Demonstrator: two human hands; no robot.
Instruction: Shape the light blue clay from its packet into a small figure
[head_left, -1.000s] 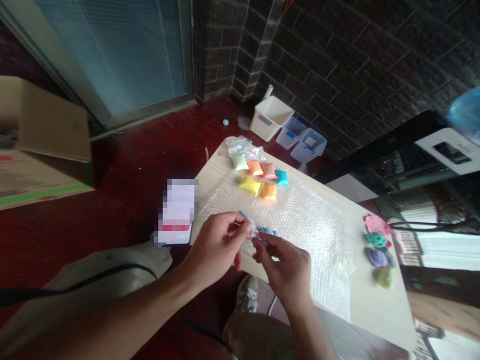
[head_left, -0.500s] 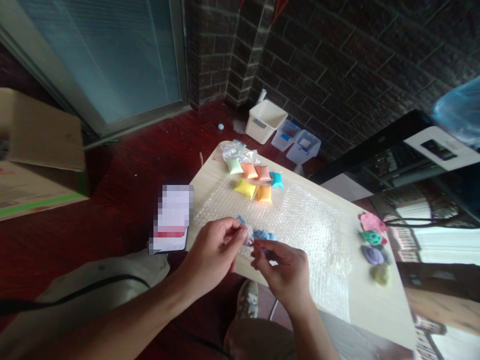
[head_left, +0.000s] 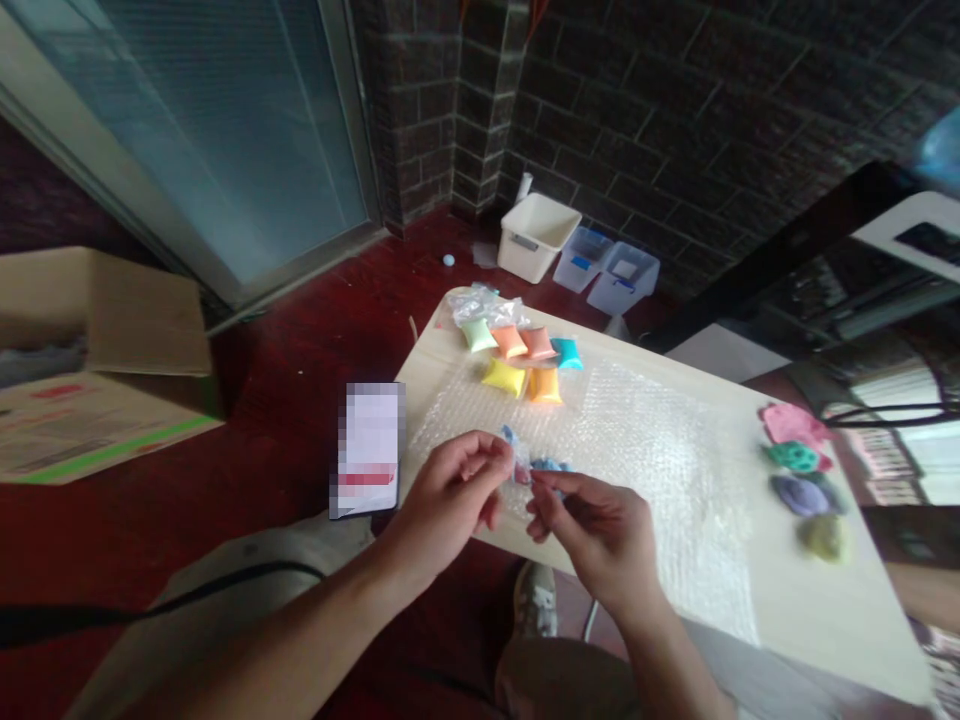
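A small, crumpled clear plastic bag (head_left: 520, 462) with blue bits on it is stretched between my two hands above the table's near edge. My left hand (head_left: 454, 490) pinches its left side between thumb and fingertips. On the other side, the thumb and forefinger of my right hand (head_left: 607, 530) are closed on the bag's edge. Behind my right fingertips lies a lump of blue modelling clay (head_left: 553, 466), partly hidden. Farther back on bubble wrap (head_left: 637, 440) are several filled packets, among them a yellow packet (head_left: 503, 378), an orange packet (head_left: 545, 385) and a turquoise packet (head_left: 568, 353).
Clear plastic bags (head_left: 487, 305) lie at the table's far corner. Pink clay (head_left: 793, 425), green clay (head_left: 795, 457), purple clay (head_left: 801, 494) and yellowish clay (head_left: 827, 538) sit at the right. A phone (head_left: 367, 450) is left of the table; a cardboard box (head_left: 150, 320) and bins (head_left: 536, 240) stand beyond.
The view has swung, so the table and hands appear farther right. Both hands keep their pinch on the plastic bag, and more of it shows between the fingers.
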